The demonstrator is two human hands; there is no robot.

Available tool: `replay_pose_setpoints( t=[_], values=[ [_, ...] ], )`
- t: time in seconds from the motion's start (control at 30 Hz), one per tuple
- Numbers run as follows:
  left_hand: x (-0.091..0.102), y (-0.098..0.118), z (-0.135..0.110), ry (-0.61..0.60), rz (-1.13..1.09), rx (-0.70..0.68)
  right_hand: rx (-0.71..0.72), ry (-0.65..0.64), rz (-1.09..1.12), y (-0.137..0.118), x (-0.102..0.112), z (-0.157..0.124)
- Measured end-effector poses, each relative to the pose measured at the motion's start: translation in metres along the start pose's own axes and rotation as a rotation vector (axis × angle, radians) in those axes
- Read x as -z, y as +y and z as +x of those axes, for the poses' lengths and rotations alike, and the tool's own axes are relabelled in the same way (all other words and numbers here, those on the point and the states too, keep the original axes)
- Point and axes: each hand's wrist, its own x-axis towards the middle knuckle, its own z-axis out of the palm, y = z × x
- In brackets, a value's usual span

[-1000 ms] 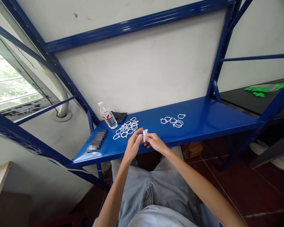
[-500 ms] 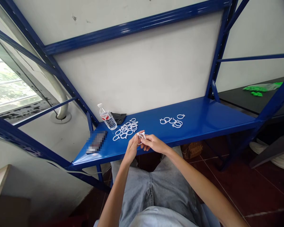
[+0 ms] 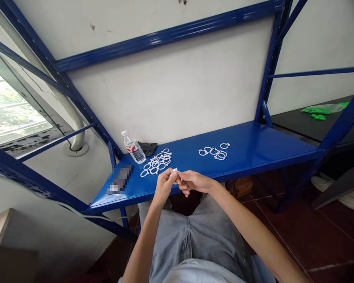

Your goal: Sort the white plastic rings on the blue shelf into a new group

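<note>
Both my hands meet over the front edge of the blue metal shelf (image 3: 253, 153). My left hand (image 3: 163, 184) and my right hand (image 3: 194, 181) pinch one small white plastic ring clip (image 3: 175, 171) between their fingertips; most of it is hidden by the fingers. Just beyond my left hand lies a pile of several white ring clips (image 3: 157, 162). A smaller group of white ring clips (image 3: 214, 151) lies further right on the shelf.
A water bottle (image 3: 133, 147) and a dark folded cloth (image 3: 148, 148) stand at the shelf's back left. A phone (image 3: 120, 179) lies at the left end. Green parts (image 3: 324, 111) sit on a dark table at far right. Blue frame posts flank the shelf.
My hands have drawn slightly down and toward me with the clip, closing tighter round it, so that less of the white clip shows than before.
</note>
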Motion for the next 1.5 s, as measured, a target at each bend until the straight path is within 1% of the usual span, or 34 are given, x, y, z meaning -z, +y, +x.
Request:
replay_pose_setpoints(
  t=[0.07, 0.13, 0.2, 0.27, 0.37, 0.5, 0.57, 0.7, 0.73, 0.8, 0.87, 0.9, 0.97, 1.0, 1.03, 1.07, 1.1, 1.13, 1.17, 1.2, 1.23, 1.27, 1.37, 1.43, 1.5],
  values=[
    [0.001, 0.000, 0.000, -0.004, 0.050, -0.002, 0.000, 0.034, 0.000, -0.002, 0.000, -0.001],
    [0.001, -0.001, -0.001, -0.048, 0.051, 0.025, -0.008, 0.033, -0.009, -0.004, -0.002, -0.003],
    [-0.001, -0.001, -0.005, -0.089, -0.005, 0.047, -0.017, -0.009, -0.014, -0.007, -0.005, -0.004],
    [-0.005, 0.002, -0.011, -0.105, -0.082, 0.038, -0.011, -0.075, -0.005, -0.009, -0.010, -0.006],
    [-0.012, 0.014, -0.019, -0.101, -0.173, -0.003, 0.071, -0.153, 0.047, -0.011, -0.016, -0.009],
    [-0.021, 0.026, -0.026, -0.068, -0.197, -0.031, 0.158, -0.152, 0.110, -0.008, -0.022, -0.010],
    [-0.023, 0.027, -0.027, -0.021, -0.171, -0.041, 0.204, -0.145, 0.127, -0.003, -0.024, -0.007],
    [-0.029, 0.029, -0.029, 0.068, -0.123, -0.050, 0.359, -0.132, 0.173, 0.008, -0.026, 0.000],
    [-0.031, 0.030, -0.028, 0.077, -0.129, -0.053, 0.381, -0.120, 0.172, 0.009, -0.026, 0.002],
    [-0.034, 0.030, -0.022, 0.082, -0.182, -0.054, 0.375, -0.077, 0.143, 0.008, -0.024, 0.003],
    [-0.034, 0.024, -0.013, 0.069, -0.246, -0.030, 0.329, 0.016, 0.067, 0.002, -0.017, 0.002],
    [-0.032, 0.018, -0.007, 0.060, -0.251, -0.011, 0.302, 0.089, 0.002, -0.002, -0.011, 0.000],
    [-0.021, 0.002, 0.005, 0.067, -0.150, 0.029, 0.263, 0.292, -0.205, -0.011, 0.006, -0.006],
    [-0.011, -0.008, 0.011, 0.088, -0.034, 0.040, 0.256, 0.420, -0.356, -0.016, 0.017, -0.010],
    [0.000, -0.019, 0.017, 0.137, 0.118, 0.050, 0.236, 0.559, -0.550, -0.020, 0.028, -0.016],
    [0.013, -0.029, 0.021, 0.210, 0.294, 0.041, 0.185, 0.699, -0.776, -0.023, 0.039, -0.022],
    [0.027, -0.038, 0.025, 0.292, 0.475, 0.026, 0.104, 0.831, -0.999, -0.026, 0.049, -0.029],
    [0.041, -0.046, 0.028, 0.343, 0.649, 0.021, 0.013, 0.948, -1.183, -0.028, 0.059, -0.036],
    [0.055, -0.053, 0.030, 0.369, 0.798, 0.021, -0.075, 1.051, -1.303, -0.029, 0.068, -0.042],
    [0.067, -0.058, 0.032, 0.388, 0.923, 0.025, -0.145, 1.124, -1.372, -0.030, 0.075, -0.048],
    [0.078, -0.062, 0.033, 0.392, 1.031, 0.034, -0.206, 1.182, -1.412, -0.030, 0.080, -0.053],
    [0.088, -0.065, 0.034, 0.367, 1.118, 0.053, -0.256, 1.224, -1.436, -0.029, 0.084, -0.057],
    [0.107, -0.072, 0.036, 0.223, 1.273, 0.119, -0.357, 1.335, -1.495, -0.029, 0.085, -0.062],
    [0.113, -0.075, 0.037, 0.161, 1.304, 0.124, -0.360, 1.409, -1.531, -0.030, 0.079, -0.062],
    [0.117, -0.077, 0.037, 0.156, 1.296, 0.092, -0.297, 1.444, -1.549, -0.033, 0.072, -0.059]
  ],
)
